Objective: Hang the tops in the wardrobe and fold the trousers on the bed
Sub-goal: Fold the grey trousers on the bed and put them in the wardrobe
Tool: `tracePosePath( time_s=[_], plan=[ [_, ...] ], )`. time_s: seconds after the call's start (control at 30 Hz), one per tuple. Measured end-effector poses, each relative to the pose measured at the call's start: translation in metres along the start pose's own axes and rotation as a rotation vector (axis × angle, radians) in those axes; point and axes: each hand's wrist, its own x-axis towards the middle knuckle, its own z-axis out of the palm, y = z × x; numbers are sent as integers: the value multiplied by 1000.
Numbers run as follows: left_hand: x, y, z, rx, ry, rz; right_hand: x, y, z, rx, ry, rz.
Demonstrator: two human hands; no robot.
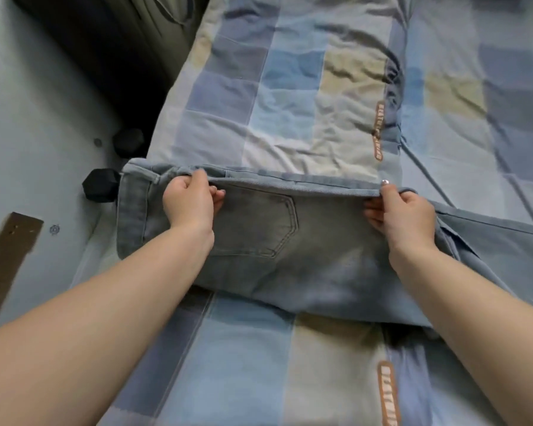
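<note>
both hands pinch the far folded edge of the jeans: left hand near the waistband, right hand further along, fingers curled under the denim, thumbs on top. jeans lie across the checked quilt on the bed, back pocket upward. floor lies left.

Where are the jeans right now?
The jeans lie across the checked bedcover, mid-frame in the head view, waistband toward the left; the left hand and right hand pinch their far edge.
</note>
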Motion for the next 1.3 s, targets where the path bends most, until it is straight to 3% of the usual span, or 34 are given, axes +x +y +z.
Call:
tracePosePath(
  time_s=[0.23, 0.4, 0.5, 0.6, 0.73, 1.0, 1.13, 1.3],
  plan=[
    [81, -39, 58, 187, -32, 113, 100, 39, 42, -98, 4, -39],
    [112, -74, 69, 303, -88, 0, 114, 55, 56, -510, -303, -94],
    [99, -81, 70, 488, -132, 85, 100, 45, 49, -608, -469, -164],
    [71, -77, 71, 619, -187, 183, 81, 36, 20, -718, -517, -268],
    [-1, -76, 79, 647, -238, 259, 56, 40, -72, -773, -501, -318],
    [-241, -175, 84, 591, -389, 80, 36, 97, -335, -1017, -441, -150],
    [-353, -248, 98, 602, -427, -186, 19, 136, -452, -1085, -505, -106],
    [-443, -307, 131, 577, -431, -446, 4, 194, -539, -1271, -683, -187]
  ],
)
